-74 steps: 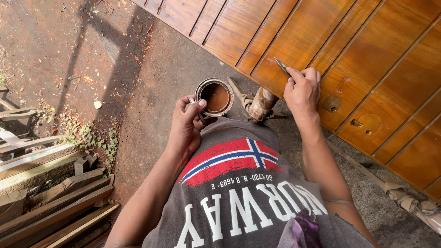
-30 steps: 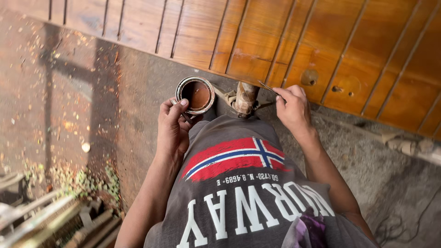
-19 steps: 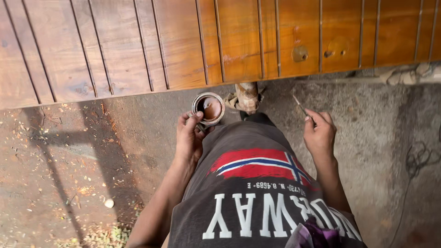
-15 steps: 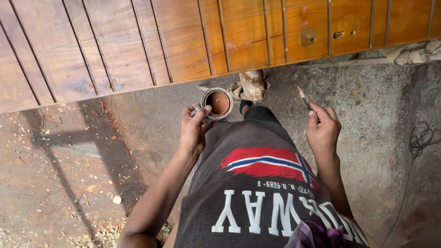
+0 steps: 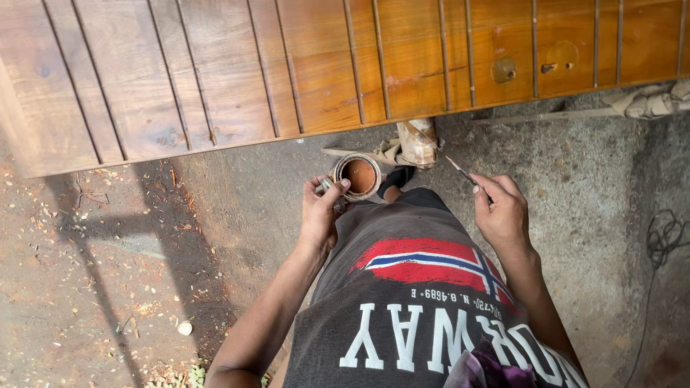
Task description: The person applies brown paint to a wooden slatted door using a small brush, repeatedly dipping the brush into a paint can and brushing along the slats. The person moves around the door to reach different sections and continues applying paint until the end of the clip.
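Ground: I stand on a rough concrete floor (image 5: 589,215), grey at my right and strewn with wood chips and bits at my left.
Wood: a big panel of varnished boards (image 5: 287,72) runs across the far edge of the floor, grooved lengthwise, orange-brown and glossy.
Shirt: my dark grey shirt (image 5: 424,302) with white lettering and a flag patch fills the near edge.
Cable: a thin dark cable (image 5: 665,237) lies coiled by the floor's right edge.
Left hand: my left hand (image 5: 320,215) is curled round the side of a small open tin (image 5: 358,176) of reddish-brown finish, held just short of the panel's lower edge.
Right hand: my right hand (image 5: 503,212) pinches a thin brush (image 5: 463,172) between the fingertips, its tip pointing toward the panel, well apart from the tin.
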